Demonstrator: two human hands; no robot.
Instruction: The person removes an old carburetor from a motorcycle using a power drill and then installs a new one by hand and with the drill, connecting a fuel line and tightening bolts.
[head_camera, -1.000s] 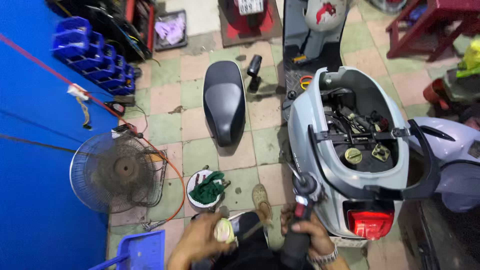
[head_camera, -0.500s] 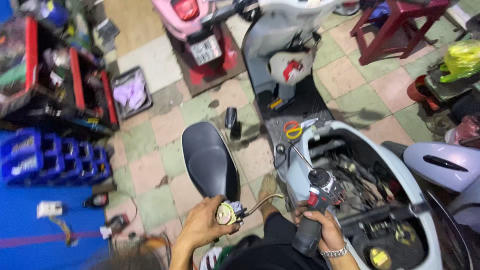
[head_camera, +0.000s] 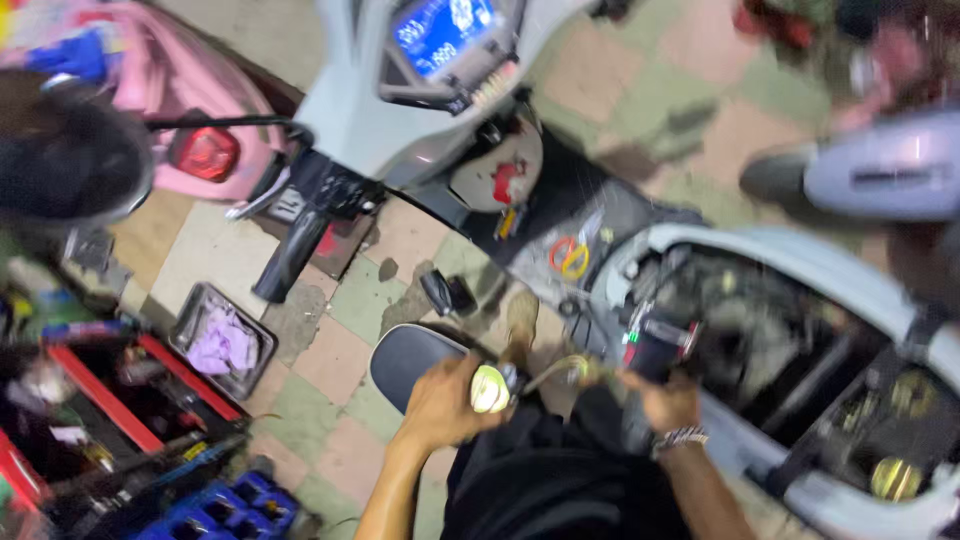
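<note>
Since a second ago the view has swung from the open grey scooter (head_camera: 800, 330) towards its dashboard, while the left hand (head_camera: 440, 405) stays closed on a small round pale part (head_camera: 489, 389) and the right hand (head_camera: 665, 400) grips a dark power tool (head_camera: 655, 350), both above the detached seat (head_camera: 410, 365).

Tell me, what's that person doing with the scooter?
A person stands beside a grey scooter whose seat is off, so its insides show. Their left hand holds a small round pale part with a thin hose on it. Their right hand grips a dark power tool at the open body. The black seat lies on the tiled floor, near a red tool cart.
</note>
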